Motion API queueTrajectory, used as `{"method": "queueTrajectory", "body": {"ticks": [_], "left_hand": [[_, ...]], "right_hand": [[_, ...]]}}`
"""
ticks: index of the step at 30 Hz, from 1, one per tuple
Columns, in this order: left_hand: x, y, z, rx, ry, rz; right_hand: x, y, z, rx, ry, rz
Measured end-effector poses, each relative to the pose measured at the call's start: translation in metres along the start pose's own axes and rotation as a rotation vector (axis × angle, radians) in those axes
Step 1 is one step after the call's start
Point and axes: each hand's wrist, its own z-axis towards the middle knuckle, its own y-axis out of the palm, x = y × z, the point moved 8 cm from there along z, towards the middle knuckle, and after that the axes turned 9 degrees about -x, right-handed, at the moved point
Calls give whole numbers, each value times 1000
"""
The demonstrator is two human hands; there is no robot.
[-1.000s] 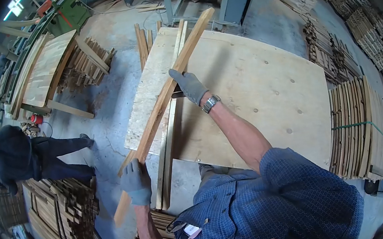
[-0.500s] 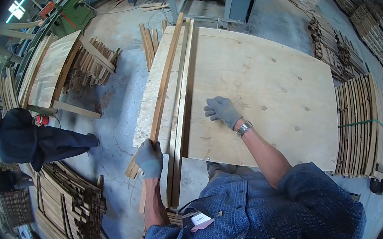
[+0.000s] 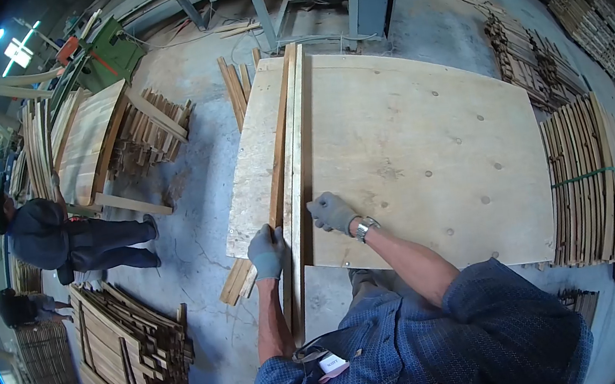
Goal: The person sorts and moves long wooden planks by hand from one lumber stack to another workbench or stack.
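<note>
My left hand, in a grey glove, is closed around the near part of a long brown wooden strip. This strip lies alongside a paler long strip on the plywood-topped table. Just to the right of the strips, my right hand, also gloved, hovers over or rests on the plywood with loosely bent fingers. I see nothing held in it. Below my left hand, short wood ends stick out past the table's left side.
Stacked slats bound with a green strap stand at the right. More wood is piled at the lower left. A co-worker stands at the left by a bench of panels. A machine frame is at the back.
The brown strip has swung rightward against the paler strip, along with my left hand. My right hand has come down and left toward the strips. The view has shifted slightly.
</note>
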Motion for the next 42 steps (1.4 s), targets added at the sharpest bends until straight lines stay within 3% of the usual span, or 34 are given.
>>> {"method": "queueTrajectory", "body": {"ticks": [3,6,9,11,14,23,27,31,32,37,38,41,42], "left_hand": [[-3,3,-1,46,73,-110],[-5,6,-3,-151,-4,-358],[16,-5,-17,-18,145,-227],[17,1,-21,-95,63,-120],[11,9,-16,-165,-108,-23],[-6,-8,27,-81,-167,65],[-10,-14,45,-60,-197,76],[-15,-15,53,-85,-190,69],[-14,-17,52,-75,-165,57],[-17,-32,49,-180,-191,-195],[-56,-10,55,-1,-121,-276],[-75,-34,45,61,-166,-459],[-87,-41,44,97,-190,-450]], "right_hand": [[-7,14,18,100,-140,-208],[-2,12,39,224,-210,-375],[-19,16,35,268,-205,-417],[-30,20,32,313,-242,-522],[-31,25,37,276,-224,-479],[-66,35,82,198,-275,-517],[-66,38,104,111,-229,-427],[-58,30,107,72,-326,-332],[-55,20,92,75,-241,-416],[-2,-52,-4,66,-156,-96],[5,-75,-37,134,-129,-85],[41,-174,-129,498,-126,-307],[88,-223,-150,714,-163,-307]]}}
